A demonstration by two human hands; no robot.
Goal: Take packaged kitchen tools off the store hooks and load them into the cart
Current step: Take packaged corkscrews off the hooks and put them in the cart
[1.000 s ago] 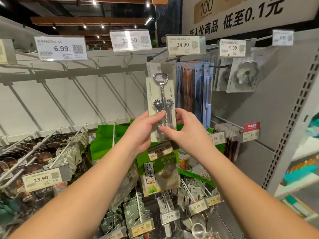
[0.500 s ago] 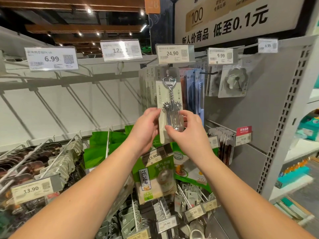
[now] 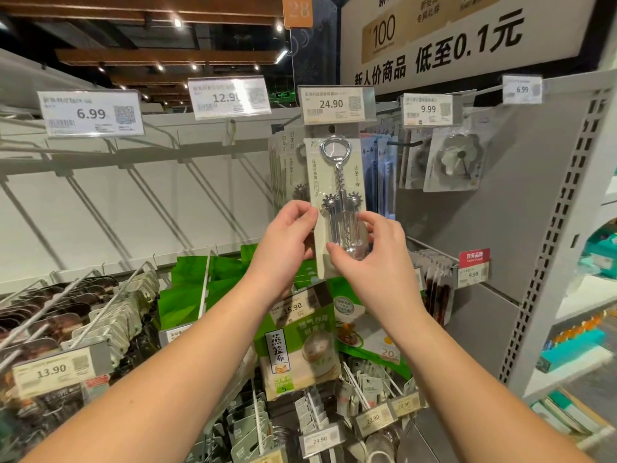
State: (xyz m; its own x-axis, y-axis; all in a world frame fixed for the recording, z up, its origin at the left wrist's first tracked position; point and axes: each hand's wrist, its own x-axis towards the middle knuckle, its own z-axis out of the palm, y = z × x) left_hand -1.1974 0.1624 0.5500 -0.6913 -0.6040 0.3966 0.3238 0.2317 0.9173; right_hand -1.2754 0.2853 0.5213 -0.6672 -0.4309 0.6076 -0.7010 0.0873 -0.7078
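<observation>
head view: store peg wall, both arms reach up from the near edge.
corkscrew pack: upright card with a blister, chrome winged corkscrew inside. Sits centre frame, just under the 24.90 price tag. Its top edge meets the tag; can't tell if the hang hole is on the hook or off it.
left hand: fingers curled, thumb and fingertips pinching the pack's left edge about mid-height. Palm faces away, grip detail partly hidden.
right hand: fingers wrapped round the lower right of the blister, thumb across the front. Covers the corkscrew's lower end.
packs behind: more of the same product hanging just left of and behind the held one, mostly hidden, only edges show.
blue packs: right of the held pack, seen edge-on, contents unreadable.
flower-shaped item: further right in a clear bag under the 9.99 tag, type hard to make out.
green packs: below the hands, partly covered by both forearms.
lower left hooks: rows of dark and pale packs, blurred.
13.90 tag: near left, legible.
bottom row: small grey packs and 24.90 tags, cut off by the frame edge.
cart: not in frame.
</observation>
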